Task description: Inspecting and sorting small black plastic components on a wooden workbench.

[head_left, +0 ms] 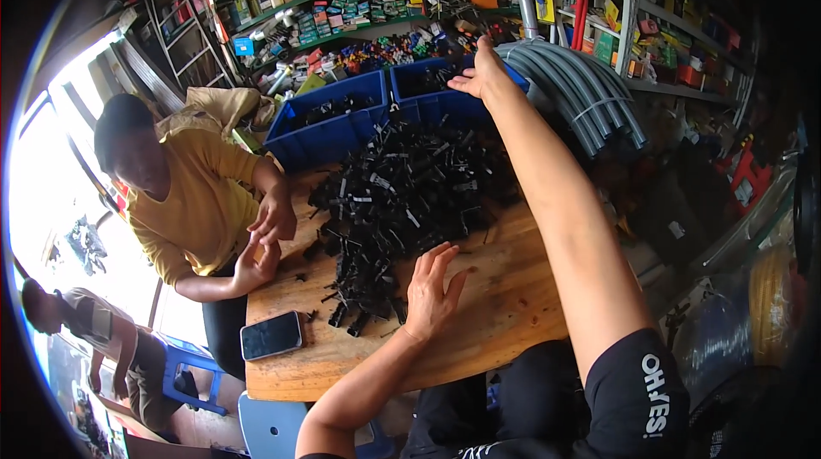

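Observation:
A big heap of small black plastic parts [410,189], some with whitish strips, covers the far half of the wooden table [500,322]. My left hand [434,290] is at the heap's near edge, fingers spread and palm turned down, holding nothing that I can see. Stretched far forward, my right hand [486,76] hangs over the right blue bin [445,106] with its fingers apart. No part shows in it. Beside that bin stands the left blue bin [323,141]; both contain black parts like those on the table.
A phone [272,336] lies at the table's left corner. Across the left side sits a person in yellow [201,194], hands together by the heap. Coiled grey hoses [573,87] stand right of the bins. Shelves of small boxes [359,14] line the back.

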A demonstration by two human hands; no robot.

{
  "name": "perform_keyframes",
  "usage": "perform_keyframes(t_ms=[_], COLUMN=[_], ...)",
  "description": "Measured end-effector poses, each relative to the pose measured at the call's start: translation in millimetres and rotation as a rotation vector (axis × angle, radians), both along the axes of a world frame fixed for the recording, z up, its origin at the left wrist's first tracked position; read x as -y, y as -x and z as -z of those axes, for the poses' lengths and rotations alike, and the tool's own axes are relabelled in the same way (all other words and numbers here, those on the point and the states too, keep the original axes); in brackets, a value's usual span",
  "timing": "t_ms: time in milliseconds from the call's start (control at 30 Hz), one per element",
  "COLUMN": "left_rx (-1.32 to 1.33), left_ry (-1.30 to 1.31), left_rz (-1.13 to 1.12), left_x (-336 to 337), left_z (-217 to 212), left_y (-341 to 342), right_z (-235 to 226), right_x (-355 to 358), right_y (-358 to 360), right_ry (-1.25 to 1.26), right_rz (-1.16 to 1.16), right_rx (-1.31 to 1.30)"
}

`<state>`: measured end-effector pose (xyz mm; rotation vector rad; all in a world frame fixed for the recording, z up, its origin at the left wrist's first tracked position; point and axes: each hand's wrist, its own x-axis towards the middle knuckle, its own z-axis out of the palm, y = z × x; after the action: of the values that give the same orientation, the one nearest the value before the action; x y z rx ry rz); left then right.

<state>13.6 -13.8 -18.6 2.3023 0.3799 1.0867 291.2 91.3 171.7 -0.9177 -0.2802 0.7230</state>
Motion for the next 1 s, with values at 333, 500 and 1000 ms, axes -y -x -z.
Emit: perform_keyframes(t_ms=[333,500,1000], left_rx=[-0.048,0.090,-0.008], left_ry=[-0.014,-0.001,-0.013], left_rz=[-0.031,-0.161,-0.221], left_x=[-14.7,-28.2,-31.2], left_z=[9.3,10.8,7.6], left_y=[5.5,0.7,-2.7], right_z=[133.9,197.5,184.7], right_x=[99.3,147.0,158.1], right_y=[87.9,108.0,88.7], right_ry=[0.217,0.386,0.320], right_rz=[-0.363,-0.119,-0.285], right_rx=[1.352,1.956,1.544])
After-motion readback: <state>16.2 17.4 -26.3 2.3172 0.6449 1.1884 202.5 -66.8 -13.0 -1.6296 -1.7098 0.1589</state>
